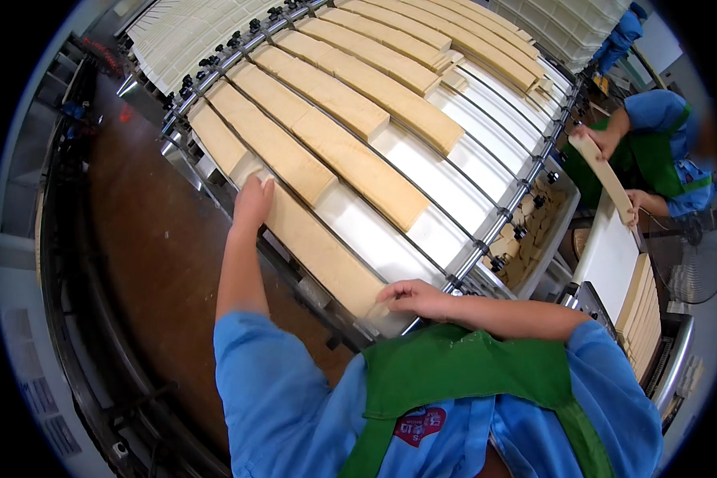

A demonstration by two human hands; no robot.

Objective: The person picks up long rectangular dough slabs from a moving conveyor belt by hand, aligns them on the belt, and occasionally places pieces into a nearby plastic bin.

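A long tan slab [319,245], soft-looking like cake or pressed tofu, lies along the near edge of a white conveyor belt [358,217]. My left hand [252,202] is closed on its far left end, next to the end of another slab [217,137]. At the slab's near right end, my right hand [417,299] has its fingers curled against it. That end looks slightly blurred, and some fingertips are hidden. Beyond it, more slabs [362,171] lie in rows between thin dark guide rods.
A metal crossbar [486,242] with black knobs spans the belt's right side. Below it stands a bin [539,231] of broken pieces. At right, a co-worker [653,151] in blue and green holds a slab above another white belt [609,259]. Stacked white trays [191,36] stand behind.
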